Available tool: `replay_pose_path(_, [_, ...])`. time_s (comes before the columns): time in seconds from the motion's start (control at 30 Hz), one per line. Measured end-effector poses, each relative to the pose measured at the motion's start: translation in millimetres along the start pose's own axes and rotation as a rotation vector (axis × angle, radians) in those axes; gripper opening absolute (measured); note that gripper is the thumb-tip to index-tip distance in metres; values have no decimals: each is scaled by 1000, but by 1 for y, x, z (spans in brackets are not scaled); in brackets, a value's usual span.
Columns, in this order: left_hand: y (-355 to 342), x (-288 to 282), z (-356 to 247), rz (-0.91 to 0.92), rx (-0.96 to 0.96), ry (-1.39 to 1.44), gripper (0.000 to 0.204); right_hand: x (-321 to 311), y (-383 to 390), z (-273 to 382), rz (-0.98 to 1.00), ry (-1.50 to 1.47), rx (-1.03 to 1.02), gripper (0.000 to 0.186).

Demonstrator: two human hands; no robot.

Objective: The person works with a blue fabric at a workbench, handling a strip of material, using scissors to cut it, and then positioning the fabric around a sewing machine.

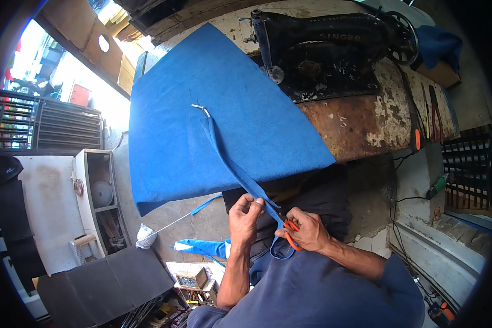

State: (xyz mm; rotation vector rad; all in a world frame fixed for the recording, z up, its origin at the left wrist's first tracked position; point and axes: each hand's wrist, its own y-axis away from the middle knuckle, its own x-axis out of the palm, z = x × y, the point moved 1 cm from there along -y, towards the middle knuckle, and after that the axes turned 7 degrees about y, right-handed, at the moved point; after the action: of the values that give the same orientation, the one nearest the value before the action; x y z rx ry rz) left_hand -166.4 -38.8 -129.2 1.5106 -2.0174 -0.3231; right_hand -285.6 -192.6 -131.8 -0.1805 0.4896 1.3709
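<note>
A large blue cloth [224, 109] lies spread over the sewing table, and a narrow blue strap [229, 164] runs down from it toward me. My left hand [245, 216] pinches the strap's lower end. Just to its right, my right hand [307, 229] grips orange-handled scissors [291, 234], whose blades meet the strap between the two hands. A short white cord end [200, 108] lies on the cloth at the strap's top.
A black sewing machine [322, 49] stands on the worn, rusty table [366, 123] at the back. More blue fabric pieces [202, 247] hang below left. A white shelf unit [95, 197], dark boards [104, 284] and a box of small tools [194, 280] are on the floor.
</note>
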Motion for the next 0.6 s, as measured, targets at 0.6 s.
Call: replay_pose_path(0.6, [2,-5,4,135,-4,-53,12,4,-2,0,59,-9,59,49])
